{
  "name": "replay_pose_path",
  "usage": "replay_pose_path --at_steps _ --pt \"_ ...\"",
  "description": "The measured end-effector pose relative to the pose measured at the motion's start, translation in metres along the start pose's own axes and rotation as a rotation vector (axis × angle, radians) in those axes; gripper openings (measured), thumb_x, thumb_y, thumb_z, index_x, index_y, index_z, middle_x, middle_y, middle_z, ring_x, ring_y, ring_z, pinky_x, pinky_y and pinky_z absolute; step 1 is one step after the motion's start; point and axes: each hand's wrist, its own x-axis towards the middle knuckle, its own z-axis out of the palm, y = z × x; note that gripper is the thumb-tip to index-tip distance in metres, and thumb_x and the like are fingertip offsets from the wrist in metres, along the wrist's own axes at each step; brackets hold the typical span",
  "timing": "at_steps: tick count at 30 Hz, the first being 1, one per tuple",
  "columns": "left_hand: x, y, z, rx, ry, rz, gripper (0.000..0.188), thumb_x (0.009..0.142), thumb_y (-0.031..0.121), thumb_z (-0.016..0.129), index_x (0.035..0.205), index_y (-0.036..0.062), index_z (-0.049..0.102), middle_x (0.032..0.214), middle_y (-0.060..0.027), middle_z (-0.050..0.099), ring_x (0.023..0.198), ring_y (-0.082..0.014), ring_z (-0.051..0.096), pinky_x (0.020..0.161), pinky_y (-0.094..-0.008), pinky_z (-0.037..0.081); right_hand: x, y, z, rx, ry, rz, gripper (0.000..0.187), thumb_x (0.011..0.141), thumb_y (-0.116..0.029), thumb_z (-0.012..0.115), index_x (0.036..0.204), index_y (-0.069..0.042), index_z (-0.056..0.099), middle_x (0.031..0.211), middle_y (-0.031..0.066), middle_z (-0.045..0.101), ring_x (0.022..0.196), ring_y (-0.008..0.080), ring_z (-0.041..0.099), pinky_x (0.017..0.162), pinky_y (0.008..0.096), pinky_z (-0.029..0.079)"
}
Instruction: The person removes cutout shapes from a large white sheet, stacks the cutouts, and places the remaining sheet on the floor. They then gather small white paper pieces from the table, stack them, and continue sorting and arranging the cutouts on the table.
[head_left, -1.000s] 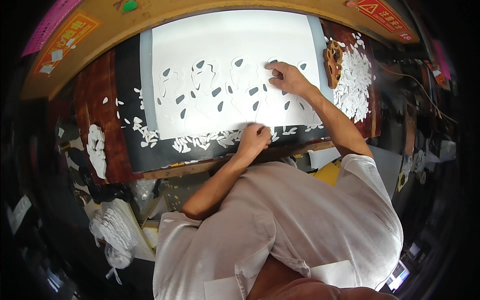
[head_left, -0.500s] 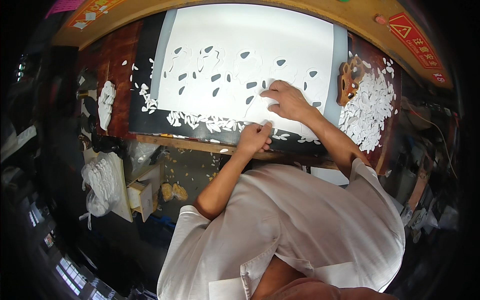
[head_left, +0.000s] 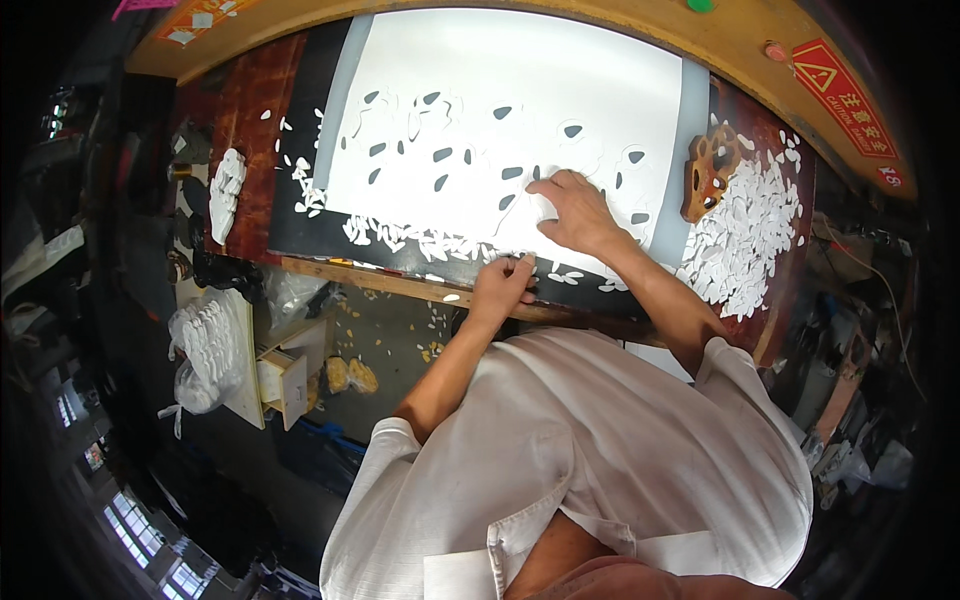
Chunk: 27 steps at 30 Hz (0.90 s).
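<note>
A large white sheet (head_left: 500,60) lies on the work table, with several dark holes and thin cut outlines in it. My right hand (head_left: 580,215) rests over its near part, fingers curled and thumb bent round a white cut-out piece (head_left: 543,207) that shows slightly raised beside the fingers. My left hand (head_left: 503,287) is at the table's near edge, thumb and fingers pressed together; what they hold, if anything, is hidden. Small white teardrop scraps (head_left: 430,243) lie along the sheet's near edge, close to the left hand.
A brown cutting die (head_left: 705,180) stands right of the sheet, beside a heap of white scraps (head_left: 745,235). Stacked white cut pieces (head_left: 227,195) lie at the left. A yellow machine beam (head_left: 590,25) crosses the far side. Below left is a bagged white stack (head_left: 207,350).
My left hand has drawn slightly back toward the table's near edge, away from the sheet. My right hand stays at the same cut-out. The whole view has shifted a little.
</note>
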Motion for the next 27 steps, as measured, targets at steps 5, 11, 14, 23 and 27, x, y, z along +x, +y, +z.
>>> replay_pose_path --at_steps 5,11,14,23,27 --pt "0.027 -0.022 0.005 -0.687 -0.152 0.100 0.034 0.100 0.030 0.074 0.104 -0.0012 0.060 0.093 -0.0096 0.071 0.078 -0.0195 0.075 0.062 -0.0290 0.064 -0.004 -0.006 -0.005 0.015 0.029 -0.013 0.052 0.082 -0.016 0.077 0.133 -0.014 0.067 0.127 0.0160 0.061 0.126 0.0366 0.056 0.107 0.0467 0.047" --pt "0.028 -0.032 -0.003 -0.554 -0.229 -0.027 0.030 0.102 0.024 0.071 0.109 -0.0034 0.062 0.102 -0.0136 0.072 0.087 -0.0230 0.076 0.070 -0.0336 0.066 -0.024 -0.008 0.008 -0.020 -0.033 -0.006 0.048 0.083 -0.019 0.078 0.130 -0.014 0.069 0.120 0.0128 0.063 0.118 0.0347 0.061 0.097 0.0454 0.052" --pt "0.022 -0.035 -0.006 -0.538 -0.322 0.016 0.036 0.103 0.029 0.068 0.115 -0.0043 0.064 0.106 -0.0156 0.073 0.088 -0.0259 0.076 0.073 -0.0373 0.067 -0.031 -0.005 0.027 -0.110 0.216 -0.113 0.047 0.081 -0.015 0.079 0.127 -0.013 0.070 0.113 0.0101 0.063 0.108 0.0323 0.062 0.091 0.0457 0.052" --pt "0.023 -0.043 -0.031 -0.269 -0.251 0.020 0.036 0.102 0.033 0.065 0.113 -0.0008 0.068 0.102 -0.0127 0.073 0.080 -0.0231 0.075 0.070 -0.0358 0.065 -0.038 0.006 0.055 -0.179 0.499 -0.353 0.035 0.083 -0.010 0.077 0.118 -0.015 0.076 0.101 0.0016 0.061 0.096 0.0255 0.058 0.082 0.0406 0.045" --pt "0.023 -0.032 -0.033 -0.132 -0.129 0.215 0.032 0.104 0.032 0.063 0.110 0.0005 0.070 0.094 -0.0075 0.073 0.076 -0.0163 0.072 0.066 -0.0307 0.061 -0.038 0.005 0.056 -0.204 0.538 -0.397 0.031 0.082 -0.009 0.077 0.113 -0.015 0.077 0.102 0.0015 0.061 0.099 0.0251 0.058 0.083 0.0405 0.044"
